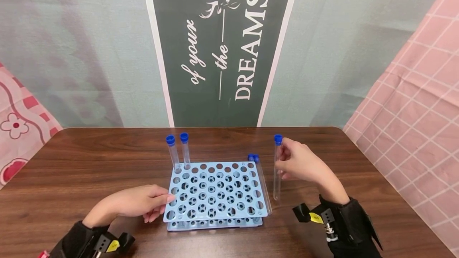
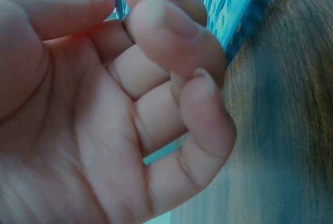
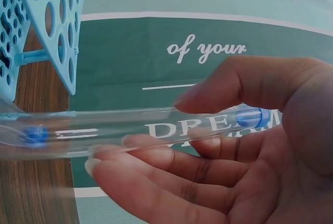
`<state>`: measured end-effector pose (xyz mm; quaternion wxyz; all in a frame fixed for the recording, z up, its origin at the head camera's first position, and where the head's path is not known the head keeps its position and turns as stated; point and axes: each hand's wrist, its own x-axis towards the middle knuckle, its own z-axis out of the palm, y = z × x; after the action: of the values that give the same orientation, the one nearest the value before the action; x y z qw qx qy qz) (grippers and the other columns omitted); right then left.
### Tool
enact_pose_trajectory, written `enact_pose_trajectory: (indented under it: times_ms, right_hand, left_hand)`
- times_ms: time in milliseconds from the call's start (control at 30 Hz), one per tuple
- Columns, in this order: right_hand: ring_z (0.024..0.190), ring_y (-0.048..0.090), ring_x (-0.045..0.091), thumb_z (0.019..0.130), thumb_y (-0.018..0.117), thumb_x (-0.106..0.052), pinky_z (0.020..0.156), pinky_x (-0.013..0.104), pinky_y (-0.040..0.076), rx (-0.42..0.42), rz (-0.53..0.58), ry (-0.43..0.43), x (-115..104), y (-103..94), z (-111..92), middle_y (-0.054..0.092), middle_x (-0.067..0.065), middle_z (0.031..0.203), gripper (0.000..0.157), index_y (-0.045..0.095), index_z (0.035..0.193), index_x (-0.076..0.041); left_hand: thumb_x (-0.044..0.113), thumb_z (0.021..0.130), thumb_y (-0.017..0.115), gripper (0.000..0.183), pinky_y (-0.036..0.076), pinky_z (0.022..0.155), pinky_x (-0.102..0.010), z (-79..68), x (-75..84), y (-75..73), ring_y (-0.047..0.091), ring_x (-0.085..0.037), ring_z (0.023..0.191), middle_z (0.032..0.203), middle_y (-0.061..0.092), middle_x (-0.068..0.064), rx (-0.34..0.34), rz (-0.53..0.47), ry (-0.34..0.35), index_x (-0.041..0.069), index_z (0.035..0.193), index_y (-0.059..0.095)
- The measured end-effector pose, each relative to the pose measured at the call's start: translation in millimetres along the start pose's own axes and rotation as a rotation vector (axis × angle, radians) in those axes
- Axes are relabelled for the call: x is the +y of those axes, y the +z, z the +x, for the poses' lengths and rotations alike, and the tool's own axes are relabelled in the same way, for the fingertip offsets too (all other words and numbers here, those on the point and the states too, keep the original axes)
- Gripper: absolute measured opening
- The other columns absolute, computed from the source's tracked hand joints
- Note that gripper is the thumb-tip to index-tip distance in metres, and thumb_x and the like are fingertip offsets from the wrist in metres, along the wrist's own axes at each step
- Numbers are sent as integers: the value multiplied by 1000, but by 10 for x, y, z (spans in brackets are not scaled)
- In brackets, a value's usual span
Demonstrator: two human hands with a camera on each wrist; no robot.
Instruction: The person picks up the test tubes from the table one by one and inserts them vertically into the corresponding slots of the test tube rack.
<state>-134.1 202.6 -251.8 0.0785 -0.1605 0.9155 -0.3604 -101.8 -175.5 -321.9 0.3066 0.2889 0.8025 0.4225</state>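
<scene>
A light blue test tube rack (image 1: 193, 219) stands on the table, its top plate full of round holes. My left hand (image 1: 140, 201) grips the rack's left edge between thumb and curled fingers; in the left wrist view the fingers hide most of the contact. To the right of the rack, my right hand (image 1: 303, 160) pinches a clear test tube (image 1: 277, 186) with a blue cap, held nearly upright. The same tube (image 3: 119, 130) crosses the right wrist view, thumb above and fingers below. Two capped tubes, one (image 1: 174, 156) beside another (image 1: 186, 153), stand in the rack's back left holes.
Along the rack's right side lie two more blue-capped tubes (image 1: 264, 188), close together. Brown wooden table (image 1: 71, 162) extends on both sides. Behind it hangs a grey-green cloth (image 1: 222, 110) with white lettering, and a pink checked cloth (image 1: 412, 90) hangs at the right.
</scene>
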Motion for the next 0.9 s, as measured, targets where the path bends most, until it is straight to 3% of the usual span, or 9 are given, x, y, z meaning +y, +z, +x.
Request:
enact_pose_trajectory:
  times_ms: [533, 900]
  right_hand:
    - [55, 58, 17, 77, 61, -5, 54, 36, 55, 13, -57, 5, 12, -34, -13, 56, 8, 69, 16, 48, 85, 1]
    - [60, 54, 15, 71, 60, -1, 53, 33, 48, 58, -101, -40, 27, -41, -5, 58, 7, 70, 15, 48, 81, -2]
  left_hand:
    - [28, 97, 39, 39, 41, 43, -20, -5, 3, -4, 44, -6, 44, 51, 45, 7, 0, 4, -7, 6, 67, 50]
    - [27, 97, 39, 39, 40, 42, -20, -1, -3, 0, 43, -5, 43, 50, 45, 8, 3, 9, 8, 6, 66, 49]
